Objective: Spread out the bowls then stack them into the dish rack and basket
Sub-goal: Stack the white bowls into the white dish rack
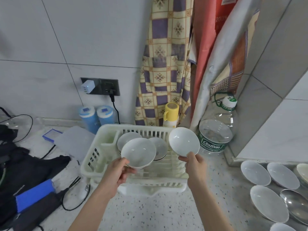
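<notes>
A white plastic dish rack [93,157] stands on the speckled floor in the middle of the head view. Two white bowls [128,139] [160,146] lean inside it. My left hand [119,172] grips the rim of a white bowl [138,151] over the rack's front. My right hand [194,165] pinches the lower rim of another white bowl [184,141], tilted above the rack's right side. Several more white bowls [255,172] [283,175] [269,203] lie spread out on the floor at the right, beside a shiny metal bowl [295,205].
A large Cestbon water bottle [216,129] stands right of the rack, a yellow cup on a bottle [171,112] behind it. Two blue canisters [95,116] sit by the wall. Dark clothing, cables and a blue block [35,194] lie at left. Hanging fabric [166,64] drapes behind.
</notes>
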Available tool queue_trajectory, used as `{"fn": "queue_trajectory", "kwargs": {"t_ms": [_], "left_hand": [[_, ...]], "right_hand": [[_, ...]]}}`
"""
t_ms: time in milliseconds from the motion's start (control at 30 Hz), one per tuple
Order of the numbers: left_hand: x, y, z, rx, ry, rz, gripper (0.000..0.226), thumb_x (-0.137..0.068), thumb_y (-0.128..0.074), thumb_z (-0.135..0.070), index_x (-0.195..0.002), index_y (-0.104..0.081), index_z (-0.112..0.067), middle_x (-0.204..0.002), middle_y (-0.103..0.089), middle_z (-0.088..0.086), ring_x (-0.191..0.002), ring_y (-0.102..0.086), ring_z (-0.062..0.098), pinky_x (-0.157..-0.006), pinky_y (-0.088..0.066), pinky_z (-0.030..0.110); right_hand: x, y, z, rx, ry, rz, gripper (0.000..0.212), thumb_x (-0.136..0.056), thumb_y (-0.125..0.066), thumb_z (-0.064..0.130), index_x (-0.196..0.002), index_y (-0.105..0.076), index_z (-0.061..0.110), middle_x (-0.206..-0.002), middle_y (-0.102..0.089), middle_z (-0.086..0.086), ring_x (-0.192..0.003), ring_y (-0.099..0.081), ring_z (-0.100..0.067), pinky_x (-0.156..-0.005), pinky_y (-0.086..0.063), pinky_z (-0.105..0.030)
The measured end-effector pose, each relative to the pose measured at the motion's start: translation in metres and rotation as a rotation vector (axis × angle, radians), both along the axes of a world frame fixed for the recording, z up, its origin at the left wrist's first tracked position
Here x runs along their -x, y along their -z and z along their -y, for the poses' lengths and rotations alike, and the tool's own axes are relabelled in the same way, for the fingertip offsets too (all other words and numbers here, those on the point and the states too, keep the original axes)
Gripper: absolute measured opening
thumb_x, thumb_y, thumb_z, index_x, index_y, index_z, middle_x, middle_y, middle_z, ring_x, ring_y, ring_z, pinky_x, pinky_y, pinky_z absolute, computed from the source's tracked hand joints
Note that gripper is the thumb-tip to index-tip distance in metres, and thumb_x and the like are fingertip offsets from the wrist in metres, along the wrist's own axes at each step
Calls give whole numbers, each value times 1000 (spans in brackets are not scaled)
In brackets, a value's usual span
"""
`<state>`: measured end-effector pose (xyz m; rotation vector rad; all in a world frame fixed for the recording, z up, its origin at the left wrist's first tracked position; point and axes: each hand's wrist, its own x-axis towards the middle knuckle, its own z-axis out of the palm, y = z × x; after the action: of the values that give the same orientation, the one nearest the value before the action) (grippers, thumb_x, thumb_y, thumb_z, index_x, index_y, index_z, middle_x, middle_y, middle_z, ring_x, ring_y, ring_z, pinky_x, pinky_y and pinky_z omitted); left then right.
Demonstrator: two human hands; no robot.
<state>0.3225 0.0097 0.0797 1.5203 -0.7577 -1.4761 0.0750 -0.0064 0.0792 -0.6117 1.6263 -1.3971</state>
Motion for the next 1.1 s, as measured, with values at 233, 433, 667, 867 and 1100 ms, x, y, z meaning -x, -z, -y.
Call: {"fn": "queue_trajectory", "kwargs": {"t_ms": [233,433,667,867,1100], "left_hand": [[-24,7,25,49,-95,-183,23,-96,-46,-10,-111,-60,-1,-75,-72,18,-39,-34,8,-35,-24,19],[-37,11,40,96,-93,-175,21,-96,-45,-10,-108,-59,0,-71,-71,18,-38,-36,9,-33,-27,18],[-43,19,39,174,-50,-144,22,-95,-45,-11,-110,-60,-4,-79,-73,22,-41,-39,10,-38,-31,21],[-42,22,40,179,-12,-121,23,-95,-45,-12,-110,-62,-7,-79,-73,21,-42,-37,9,-39,-30,21],[-41,23,41,155,6,-96,22,-96,-47,-14,-111,-62,-8,-83,-74,23,-44,-38,9,-41,-29,22]], "right_hand": [[-41,21,27,-4,-106,-197,16,-86,-50,22,-88,-66,18,-63,-73,2,-71,-60,-13,-65,-41,-32],[-57,31,50,-61,-181,-322,16,-86,-51,20,-88,-66,15,-61,-71,1,-71,-64,-12,-55,-40,-27],[-63,45,64,-136,-233,-459,21,-89,-50,19,-93,-66,6,-72,-71,-2,-65,-51,-14,-57,-38,-28],[-62,49,66,-193,-258,-486,24,-90,-47,19,-98,-65,4,-69,-73,-1,-68,-53,-15,-58,-39,-28],[-63,48,65,-231,-265,-463,23,-91,-46,18,-97,-65,5,-62,-70,2,-61,-55,-7,-51,-35,-25]]}}
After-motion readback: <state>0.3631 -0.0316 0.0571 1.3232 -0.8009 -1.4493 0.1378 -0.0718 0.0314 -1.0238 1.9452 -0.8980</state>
